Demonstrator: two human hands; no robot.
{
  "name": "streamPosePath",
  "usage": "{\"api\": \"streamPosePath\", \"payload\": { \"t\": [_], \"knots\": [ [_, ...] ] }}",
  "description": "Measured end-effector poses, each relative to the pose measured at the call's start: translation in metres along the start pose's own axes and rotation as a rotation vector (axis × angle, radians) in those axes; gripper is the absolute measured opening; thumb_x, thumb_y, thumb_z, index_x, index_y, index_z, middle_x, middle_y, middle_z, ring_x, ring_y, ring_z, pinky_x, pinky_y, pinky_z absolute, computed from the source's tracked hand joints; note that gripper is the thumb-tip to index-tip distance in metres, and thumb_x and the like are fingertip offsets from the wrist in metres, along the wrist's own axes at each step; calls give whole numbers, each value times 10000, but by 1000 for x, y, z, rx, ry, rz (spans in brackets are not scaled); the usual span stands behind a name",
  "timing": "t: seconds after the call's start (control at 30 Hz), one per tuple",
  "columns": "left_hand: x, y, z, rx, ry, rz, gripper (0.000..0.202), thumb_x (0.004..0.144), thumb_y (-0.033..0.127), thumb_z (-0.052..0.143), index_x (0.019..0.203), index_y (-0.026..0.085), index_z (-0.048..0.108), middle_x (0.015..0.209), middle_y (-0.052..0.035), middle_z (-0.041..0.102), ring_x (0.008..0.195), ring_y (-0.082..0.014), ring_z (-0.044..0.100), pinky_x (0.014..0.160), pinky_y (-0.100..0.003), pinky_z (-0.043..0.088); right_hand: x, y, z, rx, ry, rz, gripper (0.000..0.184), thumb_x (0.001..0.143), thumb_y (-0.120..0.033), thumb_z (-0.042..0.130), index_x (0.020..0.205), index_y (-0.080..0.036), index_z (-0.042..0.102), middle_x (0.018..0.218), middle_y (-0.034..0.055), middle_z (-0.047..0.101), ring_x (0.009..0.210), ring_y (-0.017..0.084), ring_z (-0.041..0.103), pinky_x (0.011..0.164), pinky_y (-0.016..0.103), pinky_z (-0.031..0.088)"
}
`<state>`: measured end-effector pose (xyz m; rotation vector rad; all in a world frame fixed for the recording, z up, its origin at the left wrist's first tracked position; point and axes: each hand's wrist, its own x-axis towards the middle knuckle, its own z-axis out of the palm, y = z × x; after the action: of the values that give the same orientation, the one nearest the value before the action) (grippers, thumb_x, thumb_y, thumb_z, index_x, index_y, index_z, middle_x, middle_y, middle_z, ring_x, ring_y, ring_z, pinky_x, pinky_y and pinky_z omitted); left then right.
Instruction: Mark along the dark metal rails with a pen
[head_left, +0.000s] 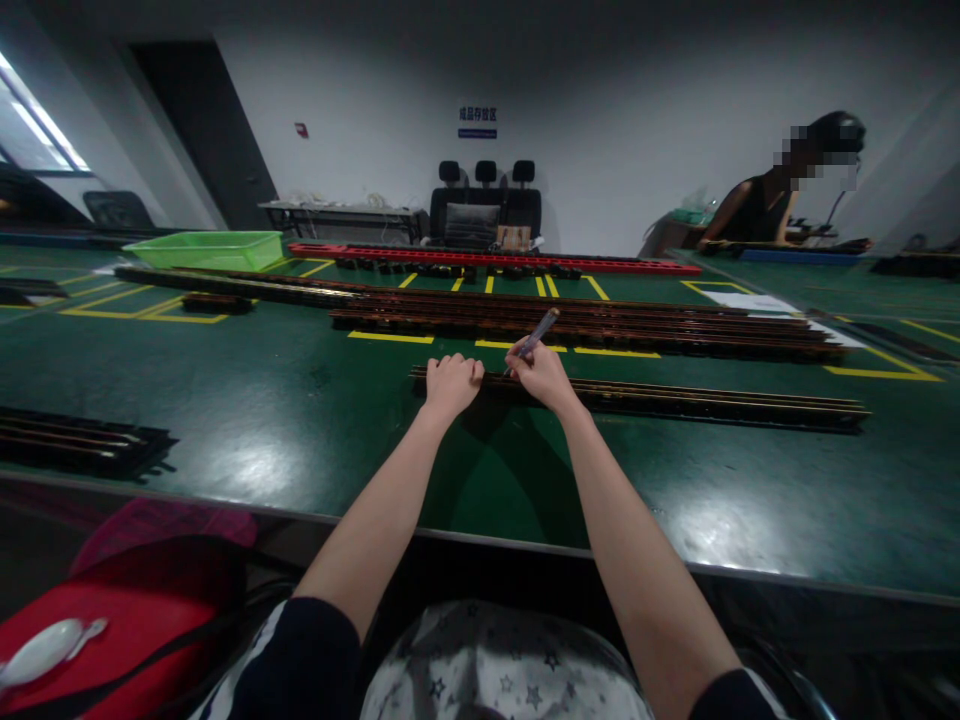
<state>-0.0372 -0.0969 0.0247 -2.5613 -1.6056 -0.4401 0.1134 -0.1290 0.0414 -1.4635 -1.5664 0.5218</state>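
A long dark rail [712, 402] with thin brassy edges lies crosswise on the green table in front of me. My left hand [454, 385] rests over its left end, fingers curled down onto it. In my right hand [541, 372] is a pen [541, 326], tilted with its upper end to the right. The pen's lower tip points down at the rail; whether it touches cannot be made out. Just behind lies a bundle of similar long rails [585, 322], dark with coppery edges.
A green plastic bin [206, 250] stands at the back left, beside a long red strip [495, 257]. More dark rails [75, 442] lie at the left front. White papers [757, 303] are at the right. Another person [757, 210] leans over the table at the far right.
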Motion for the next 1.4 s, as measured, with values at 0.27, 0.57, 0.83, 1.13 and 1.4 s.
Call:
{"api": "streamPosePath", "payload": {
  "t": [0.27,0.57,0.83,1.13,1.4],
  "knots": [
    [2,-3,3,-3,0,10,420,932,265,271,892,121,663,958,-137,656,912,-254,595,827,-402,403,-2,-2,-1,-28,6,1,51,817,-139,540,770,-158,546,647,17,605,633,160,614,685,303,489],
    [4,-4,2,-32,-4,-14,409,932,254,283,885,123,668,967,-127,656,911,-236,591,844,-390,392,1,0,-1,-12,27,26,67,808,-115,551,758,-158,540,608,3,594,600,144,611,646,270,486],
    [4,-5,1,-67,-7,-47,419,934,274,290,871,112,670,953,-132,659,895,-236,596,862,-400,396,-1,0,-2,17,36,36,35,819,-139,545,790,-156,555,636,9,610,619,150,613,648,274,481],
    [8,-14,3,-120,11,-117,431,920,297,287,819,117,666,927,-126,668,868,-224,596,899,-420,383,-2,-1,-2,44,27,22,26,829,-148,550,803,-148,550,657,14,610,630,146,610,655,276,484],
    [10,-21,4,-129,20,-171,431,900,289,289,763,117,660,926,-132,676,862,-225,602,907,-433,375,1,3,-2,40,2,28,50,826,-148,547,776,-153,548,667,30,616,647,161,622,673,294,497]
  ]
}}
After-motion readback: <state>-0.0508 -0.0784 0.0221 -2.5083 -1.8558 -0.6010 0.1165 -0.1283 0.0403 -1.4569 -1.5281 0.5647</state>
